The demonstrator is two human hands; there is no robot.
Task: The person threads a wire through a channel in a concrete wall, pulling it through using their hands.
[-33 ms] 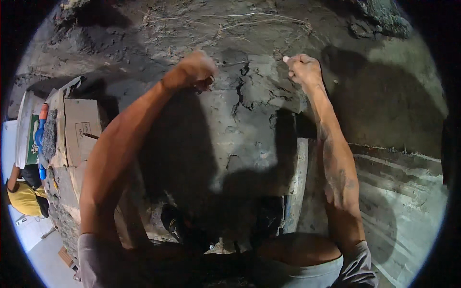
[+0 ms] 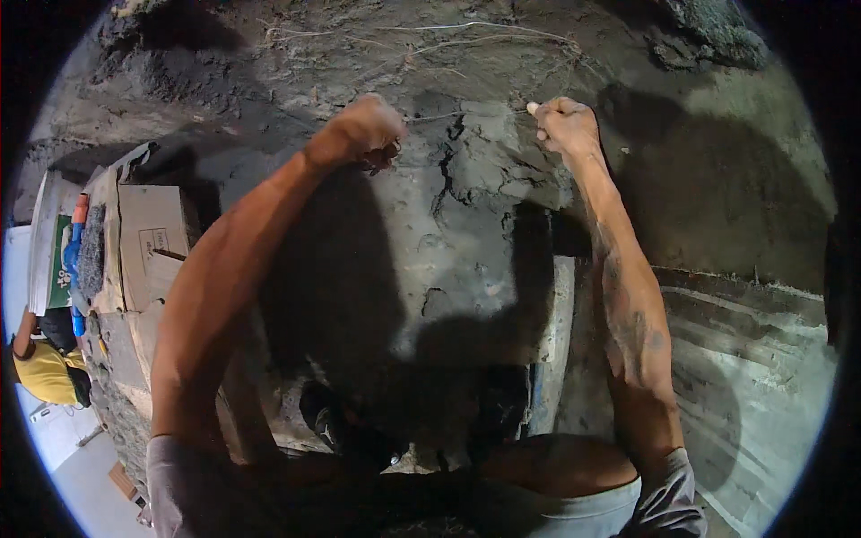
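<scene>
A thin wire or cord (image 2: 432,117) runs across between my two hands, over a grey, wet clay-like mass. My left hand (image 2: 368,125) is closed on one end at the upper middle. My right hand (image 2: 567,125) is closed on the other end, its thumb pointing left. The grey mass (image 2: 475,170) lies just below the wire, and deep jagged cracks split its top. Its smoother near part has shallow pits and is partly covered by the shadows of my arms.
More thin strands (image 2: 475,27) lie on the rough far part. Lumps (image 2: 717,36) sit at the far right. A cardboard box (image 2: 148,233) stands on the left beside a blue and orange tool (image 2: 75,242). A person in yellow (image 2: 49,369) is at the far left. A board (image 2: 554,332) stands near my right forearm.
My right hand has shifted very slightly to the left. The wire between my hands shows more plainly. Otherwise the scene is the same.
</scene>
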